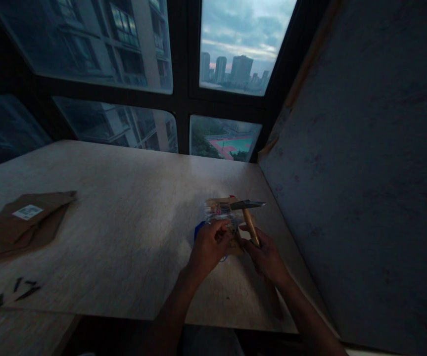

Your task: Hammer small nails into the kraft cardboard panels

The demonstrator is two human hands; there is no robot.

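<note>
My right hand [267,254] is closed around the wooden handle of a hammer [251,228]. Its dark metal head points up and away from me, and the handle's lower end comes out below my wrist. Close beside it, my left hand [209,247] has thumb and fingers drawn together in a pinch; whatever is between them is too small and dark to make out. Both hands are over a brown piece with a clear, shiny plastic part, which looks like packaging [216,204]. Something blue [198,229] shows partly behind my left hand.
A folded brown paper bag [23,222] with a white label lies on the left of the pale tabletop [124,222]. Several small dark pieces [27,291] are near the front left edge. A wall [365,173] rises close on the right, and framed windows [231,138] stand behind the table.
</note>
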